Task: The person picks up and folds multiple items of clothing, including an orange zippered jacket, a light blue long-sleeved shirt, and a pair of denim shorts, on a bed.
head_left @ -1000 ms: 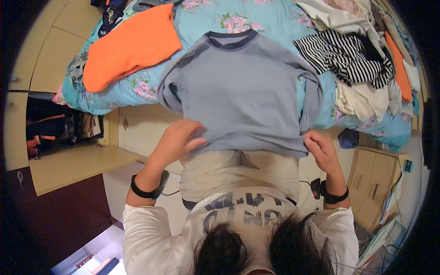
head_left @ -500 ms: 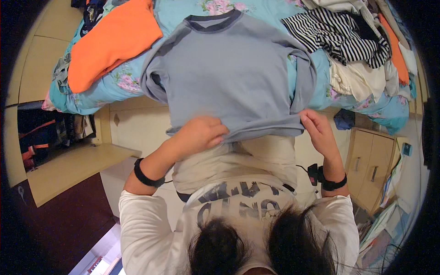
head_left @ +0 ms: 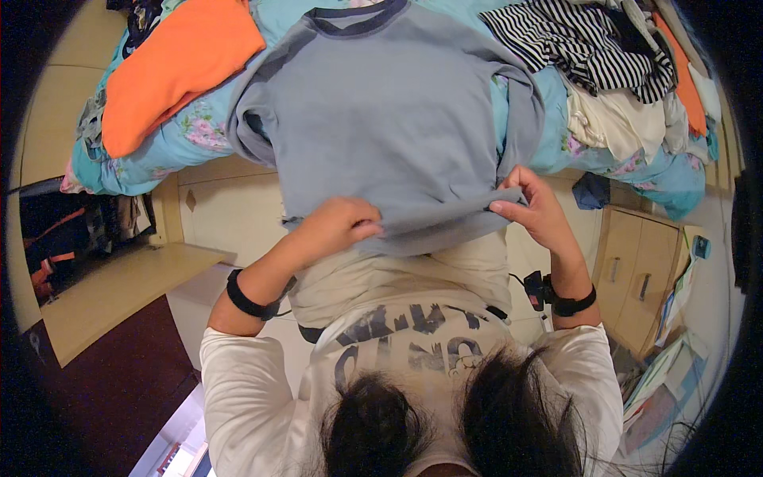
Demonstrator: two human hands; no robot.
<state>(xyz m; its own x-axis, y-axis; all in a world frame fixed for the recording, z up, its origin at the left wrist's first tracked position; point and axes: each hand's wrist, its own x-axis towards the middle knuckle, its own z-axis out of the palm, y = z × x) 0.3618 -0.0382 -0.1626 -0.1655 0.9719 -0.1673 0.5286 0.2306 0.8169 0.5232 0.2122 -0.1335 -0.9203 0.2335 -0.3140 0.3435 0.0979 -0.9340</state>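
A grey-blue long-sleeved top (head_left: 381, 119) with a dark collar is spread front up over the bed's edge, its lower part hanging toward my lap. Its sleeves curve down along both sides. My right hand (head_left: 534, 211) pinches the right corner of the hem between thumb and fingers, and a flap of cloth folds up there. On the left part of the hem lies my left hand (head_left: 338, 229), fingers curled in against the fabric. Its fingertips are partly hidden and slightly blurred.
The bed (head_left: 203, 131) has a blue flowered cover. An orange garment (head_left: 179, 75) lies on the left; a black-and-white striped garment (head_left: 584, 48) and cream cloth (head_left: 616, 119) lie on the right. An open cupboard shelf (head_left: 119, 294) juts out at left; a wooden cabinet (head_left: 636, 270) stands at right.
The top has slid a little toward me and its hem sits lower. My right hand has moved inward and lifted the hem corner into a fold. My left hand has shifted slightly left.
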